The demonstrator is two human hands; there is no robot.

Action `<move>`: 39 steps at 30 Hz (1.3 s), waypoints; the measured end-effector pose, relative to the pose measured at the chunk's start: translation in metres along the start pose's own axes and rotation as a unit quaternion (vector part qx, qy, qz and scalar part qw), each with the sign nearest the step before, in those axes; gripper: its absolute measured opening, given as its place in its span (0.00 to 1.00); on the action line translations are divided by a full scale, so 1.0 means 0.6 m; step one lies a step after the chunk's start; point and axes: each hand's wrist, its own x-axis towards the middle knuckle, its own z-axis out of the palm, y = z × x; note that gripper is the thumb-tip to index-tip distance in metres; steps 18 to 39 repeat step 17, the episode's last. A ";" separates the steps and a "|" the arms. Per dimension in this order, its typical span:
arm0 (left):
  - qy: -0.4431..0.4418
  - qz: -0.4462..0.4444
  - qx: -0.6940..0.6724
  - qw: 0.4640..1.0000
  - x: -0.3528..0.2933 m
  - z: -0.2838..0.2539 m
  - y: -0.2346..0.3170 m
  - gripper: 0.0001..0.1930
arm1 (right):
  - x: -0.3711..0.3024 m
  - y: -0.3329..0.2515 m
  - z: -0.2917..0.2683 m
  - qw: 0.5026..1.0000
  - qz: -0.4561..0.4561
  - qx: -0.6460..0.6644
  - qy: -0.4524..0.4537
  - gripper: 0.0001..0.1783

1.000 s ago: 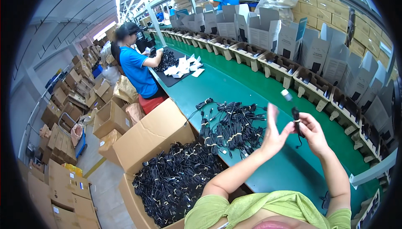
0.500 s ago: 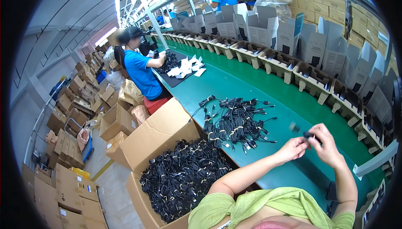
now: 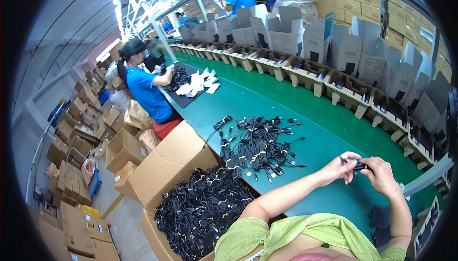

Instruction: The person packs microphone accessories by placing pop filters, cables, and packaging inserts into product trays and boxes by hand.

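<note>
A small coiled black cable is held between my two hands above the green table. My left hand pinches a dark end of it between thumb and forefinger, with the other fingers curled loosely. My right hand grips the coil from the other side with its fingertips. To the left of my hands lies a heap of black cables, many tied in bundles with pale ties. A large open carton beside the table is filled with more such cable bundles.
Pulp trays line the green belt beyond the table, with upright open boxes behind them. A grey post rises beside my right hand. Dark flat pieces lie near my right forearm. A co-worker stands farther up the table.
My hands have shifted right and a little nearer, and the coil now shows between them. A blurred piece beside them earlier is gone from that spot. The view has turned slightly.
</note>
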 end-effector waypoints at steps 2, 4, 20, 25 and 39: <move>-0.037 -0.017 -0.104 0.994 0.024 -0.041 -0.044 0.14 | 0.003 0.004 0.006 0.999 0.002 0.019 0.027 0.16; -0.018 -0.016 -0.142 0.990 0.034 -0.038 -0.060 0.14 | 0.006 0.017 0.013 0.995 0.008 0.051 0.082 0.14; 0.037 -0.117 0.095 0.988 0.019 -0.060 -0.108 0.18 | 0.154 0.288 -0.096 0.916 0.256 -0.218 0.219 0.10; 0.037 -0.117 0.095 0.988 0.019 -0.060 -0.108 0.18 | 0.154 0.288 -0.096 0.916 0.256 -0.218 0.219 0.10; 0.037 -0.117 0.095 0.988 0.019 -0.060 -0.108 0.18 | 0.154 0.288 -0.096 0.916 0.256 -0.218 0.219 0.10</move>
